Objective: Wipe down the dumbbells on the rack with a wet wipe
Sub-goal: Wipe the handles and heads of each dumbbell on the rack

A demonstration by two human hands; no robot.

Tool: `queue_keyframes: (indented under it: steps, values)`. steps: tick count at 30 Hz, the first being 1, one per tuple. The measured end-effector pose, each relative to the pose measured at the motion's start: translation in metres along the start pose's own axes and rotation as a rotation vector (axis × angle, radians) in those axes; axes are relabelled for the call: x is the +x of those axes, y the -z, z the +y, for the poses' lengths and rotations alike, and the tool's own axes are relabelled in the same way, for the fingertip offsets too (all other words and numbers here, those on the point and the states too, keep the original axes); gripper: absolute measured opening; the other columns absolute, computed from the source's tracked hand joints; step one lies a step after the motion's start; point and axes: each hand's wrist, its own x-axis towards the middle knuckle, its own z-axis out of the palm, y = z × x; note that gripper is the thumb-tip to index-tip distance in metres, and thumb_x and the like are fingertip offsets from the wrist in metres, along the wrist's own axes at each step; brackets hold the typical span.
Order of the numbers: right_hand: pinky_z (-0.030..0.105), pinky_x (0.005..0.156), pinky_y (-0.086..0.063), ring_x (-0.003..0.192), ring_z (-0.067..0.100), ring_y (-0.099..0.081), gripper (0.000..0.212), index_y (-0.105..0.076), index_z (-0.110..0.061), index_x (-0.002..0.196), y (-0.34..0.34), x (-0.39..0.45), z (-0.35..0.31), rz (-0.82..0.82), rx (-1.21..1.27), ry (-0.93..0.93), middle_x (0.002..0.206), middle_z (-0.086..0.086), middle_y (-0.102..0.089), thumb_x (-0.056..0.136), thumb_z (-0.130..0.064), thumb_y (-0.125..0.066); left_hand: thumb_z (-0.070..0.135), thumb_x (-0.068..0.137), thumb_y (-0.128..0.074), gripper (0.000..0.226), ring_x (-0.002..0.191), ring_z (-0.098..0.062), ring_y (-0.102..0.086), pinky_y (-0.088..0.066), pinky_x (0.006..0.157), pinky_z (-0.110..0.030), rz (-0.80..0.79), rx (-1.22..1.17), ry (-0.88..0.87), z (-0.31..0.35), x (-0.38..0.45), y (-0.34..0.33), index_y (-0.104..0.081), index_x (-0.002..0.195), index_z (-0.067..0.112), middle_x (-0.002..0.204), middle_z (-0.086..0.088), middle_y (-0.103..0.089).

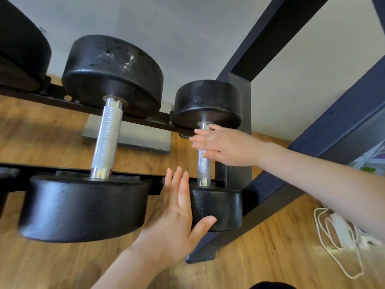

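Both hands lie open: left hand and right hand touching small dumbbell.

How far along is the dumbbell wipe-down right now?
Done: nothing clearly; no wet wipe is visible. In hand: right hand on the small dumbbell handle, left hand flat against its near head. Left: large dumbbell untouched; others likely too.

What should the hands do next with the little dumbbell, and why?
Probably close the right hand around the small dumbbell's silver handle. Its fingers lie straight across the handle, and no wipe shows in either hand. The left hand already steadies the near weight, fingers straight.
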Motion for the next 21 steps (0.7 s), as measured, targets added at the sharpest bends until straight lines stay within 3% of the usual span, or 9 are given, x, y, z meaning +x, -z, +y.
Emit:
queue_keyframes:
  steps: [3,5,8,10,15,16,19,21]
  values:
    - [0.035,0.114,-0.002,0.143,0.016,-0.022,0.045,-0.045,-0.015,0.14,-0.014,-0.015,-0.012,-0.063,-0.153,0.161,0.15,0.002,-0.036,0.095,-0.019,-0.052,0.078,0.072,-0.01,0.088,0.119,0.0,0.056,0.026,0.102,-0.02,0.003,-0.014,0.012,-0.001,0.0,-0.002,0.052,0.111,0.028,0.114,0.02,0.065]
    - [0.041,0.111,-0.012,0.14,0.02,-0.029,0.06,-0.043,-0.013,0.141,-0.019,-0.021,-0.012,0.0,-0.3,0.179,0.15,0.006,-0.037,0.085,-0.011,-0.063,0.074,0.077,-0.016,0.09,0.12,-0.001,0.055,0.024,0.105,-0.021,0.011,-0.009,0.015,0.0,0.0,-0.001,0.049,0.117,0.025,0.119,0.017,0.063]
    - [0.033,0.112,0.004,0.145,0.016,0.002,0.082,-0.005,-0.015,0.151,-0.019,-0.021,-0.009,0.05,-0.329,-0.082,0.158,0.002,0.0,0.084,0.002,-0.049,0.077,0.079,-0.016,0.094,0.12,-0.003,0.056,0.02,0.11,-0.025,-0.003,-0.005,0.028,-0.001,0.0,0.0,0.043,0.123,0.02,0.129,0.01,0.057]
    - [0.031,0.111,0.012,0.142,0.015,0.019,0.085,0.012,-0.018,0.146,-0.027,-0.027,-0.009,0.015,-0.283,-0.126,0.153,-0.002,0.019,0.085,0.005,-0.044,0.085,0.077,-0.013,0.099,0.12,-0.004,0.056,0.019,0.111,-0.026,0.003,0.018,0.031,-0.001,0.0,-0.001,0.044,0.123,0.019,0.126,0.01,0.06]
    - [0.045,0.111,-0.009,0.142,0.021,-0.009,0.086,-0.02,-0.011,0.148,-0.033,-0.034,-0.008,0.0,-0.38,0.119,0.153,0.005,-0.008,0.075,0.004,-0.063,0.072,0.081,-0.017,0.095,0.127,-0.009,0.051,0.014,0.117,-0.03,0.008,0.019,0.071,0.003,-0.001,-0.002,0.04,0.132,0.015,0.132,0.007,0.055]
    - [0.044,0.111,-0.009,0.142,0.019,-0.008,0.085,-0.02,-0.012,0.149,-0.03,-0.032,-0.007,0.006,-0.402,0.09,0.153,0.004,-0.006,0.076,0.003,-0.061,0.071,0.081,-0.017,0.094,0.128,-0.009,0.05,0.013,0.118,-0.031,0.01,0.015,0.077,0.004,-0.001,-0.002,0.04,0.132,0.015,0.132,0.007,0.054]
    - [0.037,0.113,0.002,0.142,0.017,0.01,0.087,0.003,-0.014,0.148,-0.023,-0.024,-0.006,0.023,-0.382,-0.074,0.152,0.002,0.014,0.082,0.005,-0.049,0.08,0.075,-0.008,0.095,0.126,-0.008,0.052,0.01,0.12,-0.033,0.007,0.023,0.072,0.004,-0.001,-0.003,0.044,0.126,0.018,0.126,0.01,0.061]
    - [0.038,0.112,0.003,0.143,0.021,0.008,0.089,0.004,-0.014,0.147,-0.024,-0.028,-0.005,0.023,-0.406,-0.022,0.153,0.005,0.011,0.079,0.007,-0.05,0.084,0.07,-0.002,0.097,0.124,-0.007,0.053,0.01,0.119,-0.033,0.004,0.025,0.063,0.002,-0.001,-0.005,0.045,0.124,0.019,0.119,0.011,0.065]
